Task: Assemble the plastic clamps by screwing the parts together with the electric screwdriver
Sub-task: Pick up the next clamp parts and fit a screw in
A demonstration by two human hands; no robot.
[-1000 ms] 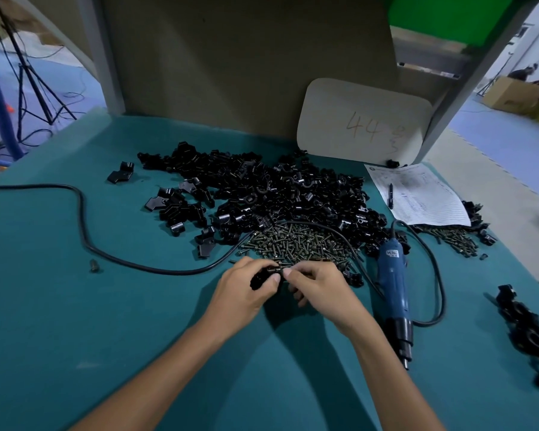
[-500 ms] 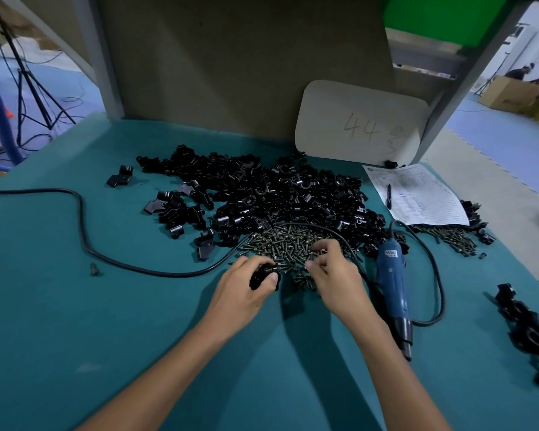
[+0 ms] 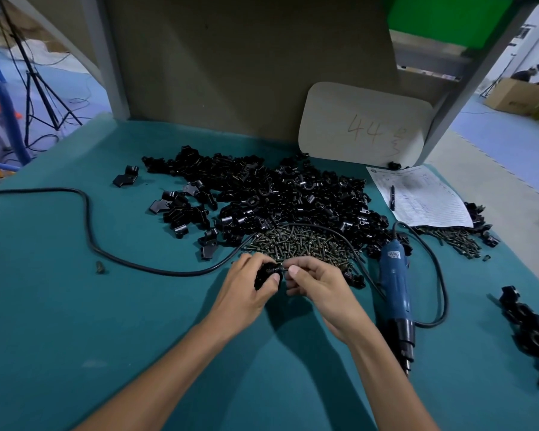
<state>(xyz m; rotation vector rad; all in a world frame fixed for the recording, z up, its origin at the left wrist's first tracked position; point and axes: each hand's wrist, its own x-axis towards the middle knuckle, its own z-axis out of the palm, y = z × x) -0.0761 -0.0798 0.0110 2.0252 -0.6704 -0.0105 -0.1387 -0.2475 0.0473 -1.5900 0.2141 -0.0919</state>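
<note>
changed: my right hand (image 3: 318, 287) back from screw pile (image 3: 305, 244), pinching a screw (image 3: 283, 269) | my left hand (image 3: 246, 293) grips clamp (image 3: 266, 277) | next, likely: seat it, take electric screwdriver (image 3: 394, 284)

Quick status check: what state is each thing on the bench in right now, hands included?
Left hand: grips a clamp part.
Right hand: pinches a screw at the clamp part.
Electric screwdriver: lying on the table, unheld, bit toward the person.
Screw pile: loose, just beyond the hands.
Clamp parts pile: loose heap behind the screws.
Pen: lying on the paper form.
</note>
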